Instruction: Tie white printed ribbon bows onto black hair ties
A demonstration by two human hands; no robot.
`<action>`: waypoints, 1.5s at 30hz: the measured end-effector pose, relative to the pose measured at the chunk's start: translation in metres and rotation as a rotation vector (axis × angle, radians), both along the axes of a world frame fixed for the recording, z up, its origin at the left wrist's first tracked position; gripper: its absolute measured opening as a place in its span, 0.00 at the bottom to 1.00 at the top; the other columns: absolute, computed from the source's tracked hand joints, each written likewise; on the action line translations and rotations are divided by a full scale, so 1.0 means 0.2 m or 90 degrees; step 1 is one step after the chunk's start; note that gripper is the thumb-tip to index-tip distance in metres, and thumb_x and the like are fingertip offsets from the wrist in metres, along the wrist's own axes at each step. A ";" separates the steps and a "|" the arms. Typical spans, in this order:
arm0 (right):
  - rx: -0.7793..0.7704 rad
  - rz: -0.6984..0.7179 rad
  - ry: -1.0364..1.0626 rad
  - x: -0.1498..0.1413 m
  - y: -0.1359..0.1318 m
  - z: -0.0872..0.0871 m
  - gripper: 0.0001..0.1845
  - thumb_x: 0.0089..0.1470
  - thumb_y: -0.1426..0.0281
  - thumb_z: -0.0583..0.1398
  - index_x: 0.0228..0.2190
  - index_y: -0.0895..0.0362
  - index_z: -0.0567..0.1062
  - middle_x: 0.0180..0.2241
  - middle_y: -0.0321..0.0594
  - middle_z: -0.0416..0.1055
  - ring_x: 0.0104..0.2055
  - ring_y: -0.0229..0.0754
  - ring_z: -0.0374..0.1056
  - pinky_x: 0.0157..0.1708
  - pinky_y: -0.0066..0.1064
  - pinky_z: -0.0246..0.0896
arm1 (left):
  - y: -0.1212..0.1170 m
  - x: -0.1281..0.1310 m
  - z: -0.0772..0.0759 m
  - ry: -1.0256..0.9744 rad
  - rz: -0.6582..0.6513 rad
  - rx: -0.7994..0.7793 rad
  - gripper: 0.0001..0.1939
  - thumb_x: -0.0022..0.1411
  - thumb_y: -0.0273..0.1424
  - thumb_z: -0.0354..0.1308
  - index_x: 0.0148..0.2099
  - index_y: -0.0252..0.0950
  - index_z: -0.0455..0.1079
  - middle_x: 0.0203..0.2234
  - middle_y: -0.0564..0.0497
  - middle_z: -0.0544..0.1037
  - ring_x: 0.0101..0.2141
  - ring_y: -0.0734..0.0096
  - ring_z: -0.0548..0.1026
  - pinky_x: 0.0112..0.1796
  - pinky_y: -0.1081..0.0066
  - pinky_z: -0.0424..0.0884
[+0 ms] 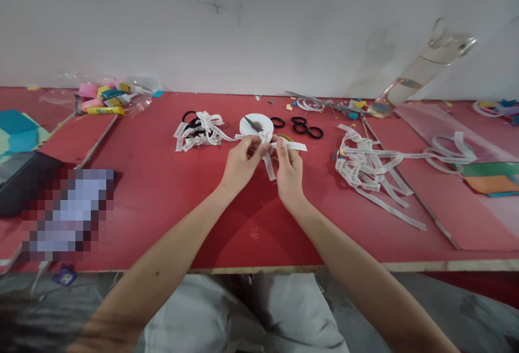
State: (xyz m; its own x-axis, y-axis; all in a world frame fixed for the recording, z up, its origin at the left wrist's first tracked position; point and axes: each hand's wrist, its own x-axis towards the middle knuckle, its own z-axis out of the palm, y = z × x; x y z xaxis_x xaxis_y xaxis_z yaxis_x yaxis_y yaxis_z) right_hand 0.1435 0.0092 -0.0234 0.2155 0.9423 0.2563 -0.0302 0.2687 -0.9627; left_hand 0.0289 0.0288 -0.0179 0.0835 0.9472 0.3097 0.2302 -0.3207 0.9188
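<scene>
Head view. The ribbon point(269, 168) is white with dark print and lies between the two hands, at the fingertips of both, in front of the white disc point(263, 120). One tail hangs down in the gap between the hands; another runs out to the right past the right thumb. A short printed part shows above the fingertips and overlaps the disc's near edge (whether it forms a knot or a loop cannot be told).

Left hand point(243, 157): narrow, thumb and fingers drawn together in a pinch on the ribbon near its crossing. Right hand point(290, 172): likewise narrow, thumb uppermost, pressing the ribbon against the fingers, most of which are hidden behind it. The two sets of fingertips are close together; actual contact between them cannot be confirmed.

Surroundings: black rings point(299, 124) lie just beyond the right hand, to the right of the disc. A pile of bows point(208, 124) lies to the left of the disc, beyond the left hand. A loose heap of strips point(365, 166), white and printed, lies well to the right of the right hand. A bottle point(425, 69) appears tilted at the back right. All of these are on the red table point(162, 207).
</scene>
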 end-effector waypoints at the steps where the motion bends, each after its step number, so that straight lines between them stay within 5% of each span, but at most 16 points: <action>1: 0.001 -0.009 -0.004 0.00 0.00 0.00 0.21 0.59 0.52 0.56 0.41 0.54 0.76 0.33 0.38 0.74 0.35 0.37 0.70 0.34 0.28 0.67 | 0.00 0.00 0.00 0.018 0.007 0.009 0.10 0.63 0.37 0.58 0.43 0.38 0.69 0.29 0.53 0.77 0.29 0.76 0.73 0.30 0.75 0.66; 7: -0.002 -0.036 0.011 0.00 0.00 0.00 0.17 0.59 0.54 0.58 0.33 0.55 0.72 0.27 0.34 0.66 0.27 0.32 0.62 0.27 0.26 0.62 | -0.04 0.01 0.02 0.100 -0.044 0.060 0.12 0.62 0.32 0.59 0.48 0.38 0.69 0.31 0.52 0.79 0.31 0.73 0.76 0.32 0.74 0.69; 17: 0.018 -0.137 -0.049 0.03 0.02 0.00 0.18 0.62 0.57 0.54 0.30 0.57 0.73 0.27 0.33 0.68 0.28 0.32 0.62 0.30 0.25 0.58 | -0.04 0.01 0.04 0.091 -0.157 0.047 0.10 0.67 0.30 0.53 0.50 0.38 0.68 0.42 0.49 0.81 0.42 0.71 0.79 0.40 0.76 0.71; 25: 0.044 -0.141 -0.134 0.02 0.00 0.01 0.19 0.64 0.57 0.52 0.32 0.56 0.73 0.25 0.33 0.67 0.27 0.33 0.61 0.29 0.26 0.57 | -0.06 0.02 0.03 0.077 -0.067 0.053 0.13 0.69 0.40 0.49 0.41 0.38 0.69 0.34 0.51 0.78 0.33 0.74 0.75 0.31 0.76 0.68; 32: 0.096 -0.088 -0.205 -0.03 -0.03 0.00 0.16 0.65 0.59 0.51 0.34 0.55 0.70 0.27 0.33 0.69 0.27 0.34 0.62 0.30 0.26 0.59 | -0.12 0.07 0.01 0.146 0.104 0.058 0.18 0.72 0.44 0.41 0.38 0.38 0.64 0.22 0.54 0.71 0.23 0.74 0.68 0.26 0.73 0.59; 39: 0.105 -0.125 -0.182 -0.02 -0.04 -0.01 0.17 0.66 0.58 0.49 0.32 0.55 0.68 0.25 0.32 0.66 0.25 0.33 0.60 0.27 0.25 0.56 | -0.12 0.07 0.02 0.219 0.078 0.124 0.15 0.72 0.41 0.43 0.38 0.39 0.63 0.27 0.52 0.74 0.26 0.73 0.70 0.28 0.74 0.59; 45: 0.130 -0.140 -0.246 -0.04 -0.06 -0.01 0.16 0.66 0.60 0.50 0.36 0.55 0.72 0.30 0.36 0.72 0.30 0.36 0.67 0.33 0.27 0.62 | -0.14 0.10 0.00 0.102 0.087 0.077 0.16 0.73 0.40 0.41 0.35 0.39 0.60 0.23 0.55 0.71 0.23 0.75 0.68 0.26 0.75 0.61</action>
